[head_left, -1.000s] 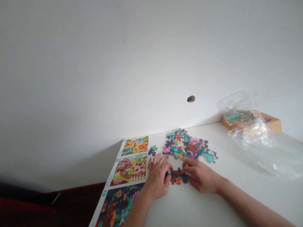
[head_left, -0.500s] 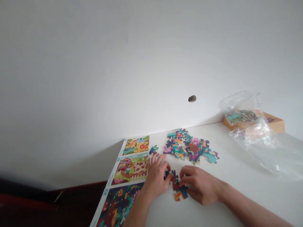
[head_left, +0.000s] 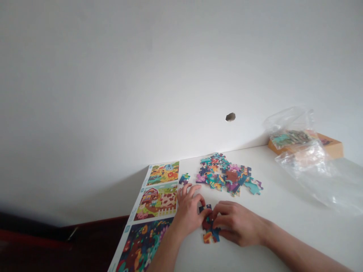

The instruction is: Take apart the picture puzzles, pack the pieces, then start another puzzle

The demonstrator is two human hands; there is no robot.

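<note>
Several dark jigsaw puzzle pieces (head_left: 211, 236) lie in a short column on the white table, between my hands. My left hand (head_left: 189, 208) pinches the upper piece at its left side with thumb and index finger, the other fingers spread. From the right, my right hand (head_left: 236, 223) has its bent fingers and thumb closed on the lower pieces, covering part of them. The upper and lower pieces meet or nearly meet; fingers hide the joint. One loose puzzle piece (head_left: 185, 178) rests just beyond my left fingertips.
A heap of colourful puzzle pieces (head_left: 218, 175) lies farther back. Along the left edge is a picture sheet (head_left: 154, 202) with animal scenes. Clear plastic bags (head_left: 309, 166) and an orange box (head_left: 336, 146) occupy the back right. Behind rises a white wall (head_left: 181, 83) with a hole (head_left: 230, 117).
My right hand has shifted slightly left, bringing the lower puzzle pieces more directly beneath the upper one. My left hand stays nearly where it was.
</note>
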